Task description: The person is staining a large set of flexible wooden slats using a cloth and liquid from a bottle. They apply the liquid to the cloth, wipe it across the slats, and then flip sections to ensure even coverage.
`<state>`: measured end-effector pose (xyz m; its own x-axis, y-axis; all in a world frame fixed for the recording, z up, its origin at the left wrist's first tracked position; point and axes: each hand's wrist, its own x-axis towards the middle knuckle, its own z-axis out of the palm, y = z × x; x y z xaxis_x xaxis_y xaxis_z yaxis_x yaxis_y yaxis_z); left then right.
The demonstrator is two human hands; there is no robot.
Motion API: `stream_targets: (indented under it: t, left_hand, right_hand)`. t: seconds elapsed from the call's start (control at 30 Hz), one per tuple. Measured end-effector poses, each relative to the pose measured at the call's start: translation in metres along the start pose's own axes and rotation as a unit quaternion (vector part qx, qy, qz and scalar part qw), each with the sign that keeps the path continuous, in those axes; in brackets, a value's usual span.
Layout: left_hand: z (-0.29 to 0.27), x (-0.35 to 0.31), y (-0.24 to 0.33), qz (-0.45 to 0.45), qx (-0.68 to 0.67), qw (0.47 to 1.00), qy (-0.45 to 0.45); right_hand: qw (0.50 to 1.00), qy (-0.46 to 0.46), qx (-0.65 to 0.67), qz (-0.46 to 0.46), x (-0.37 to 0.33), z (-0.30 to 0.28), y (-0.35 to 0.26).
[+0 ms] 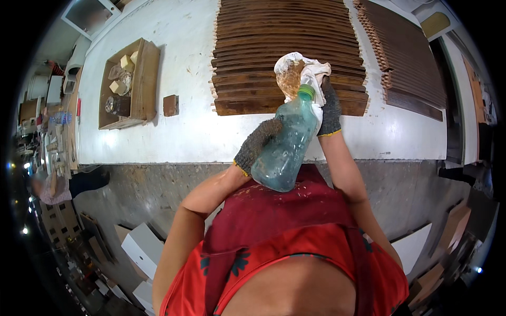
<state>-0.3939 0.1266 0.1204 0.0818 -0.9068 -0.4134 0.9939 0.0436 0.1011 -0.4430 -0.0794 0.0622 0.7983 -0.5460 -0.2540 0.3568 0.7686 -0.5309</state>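
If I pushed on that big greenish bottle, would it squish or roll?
The bottle would probably squish a bit, since its see-through walls look like thin, uneven plastic. Laid down, it might roll, because its sides look rounded.

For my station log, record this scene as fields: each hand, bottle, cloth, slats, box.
Left hand: dark knit glove, gripping the bottle
Right hand: dark knit glove, holding the cloth
Translucent teal bottle: tilted, neck against the cloth
White cloth: brown-stained, over the slats
Dark brown wooden slats: side by side on the white table
Wooden box: left on table, holding pale blocks
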Motion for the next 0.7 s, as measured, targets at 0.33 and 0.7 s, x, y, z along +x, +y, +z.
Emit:
stream_targets:
  t: [0.33,0.7]
  left_hand:
    - [-0.006,-0.003,-0.026,0.01,-0.182,0.98,-0.085]
    - [-0.008,-0.024,-0.015,0.102,-0.064,0.992,-0.046]
  right_hand:
    - [0.994,-0.074,0.044,0.068,-0.006,-0.001,0.012]
    - [0.963,-0.116,0.209,0.123,0.007,0.004,0.036]
